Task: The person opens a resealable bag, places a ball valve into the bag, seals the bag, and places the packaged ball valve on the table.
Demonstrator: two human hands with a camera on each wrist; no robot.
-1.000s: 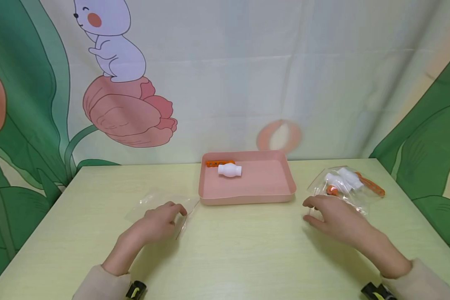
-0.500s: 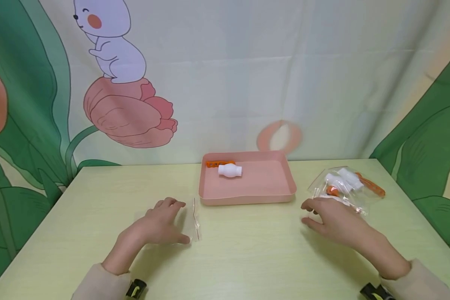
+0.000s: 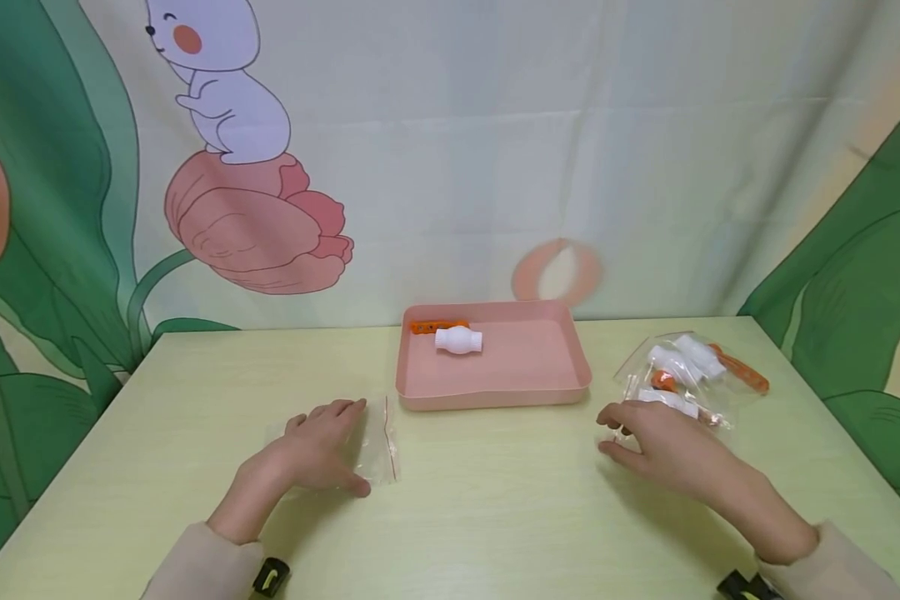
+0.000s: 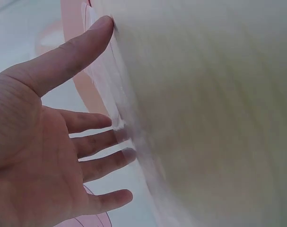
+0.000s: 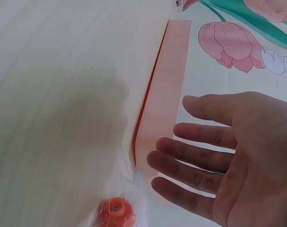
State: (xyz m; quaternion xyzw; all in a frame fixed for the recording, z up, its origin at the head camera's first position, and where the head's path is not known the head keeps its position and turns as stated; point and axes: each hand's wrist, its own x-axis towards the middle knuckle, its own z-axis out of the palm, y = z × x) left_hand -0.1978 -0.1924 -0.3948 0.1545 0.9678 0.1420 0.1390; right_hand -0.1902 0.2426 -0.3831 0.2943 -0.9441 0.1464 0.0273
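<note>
My left hand (image 3: 321, 450) rests with spread fingers on a clear zip bag (image 3: 378, 442) that lies on the table and looks flat. In the left wrist view the fingertips (image 4: 129, 153) meet the film of the bag. My right hand (image 3: 667, 437) holds nothing. It hovers in front of a second clear bag (image 3: 622, 375), its fingers loosely bent. Inside that bag are several white ribbed plastic pieces (image 3: 671, 402) and an orange knob-like part (image 3: 663, 382). The hand hides part of this bag. An orange strip with holes (image 3: 742, 371) lies at the bag's right side.
A shallow pink tray (image 3: 528, 358) stands at the back middle of the table (image 3: 487, 517). In it lie a white ribbed connector piece (image 3: 459, 340) and an orange strip with holes (image 3: 438, 327). A printed curtain (image 3: 435, 167) hangs behind the table's back edge.
My left hand has spread its fingers and let the raised clear bag down onto the table. The right hand has shifted slightly left and toward me, uncovering a white piece in the other bag.
</note>
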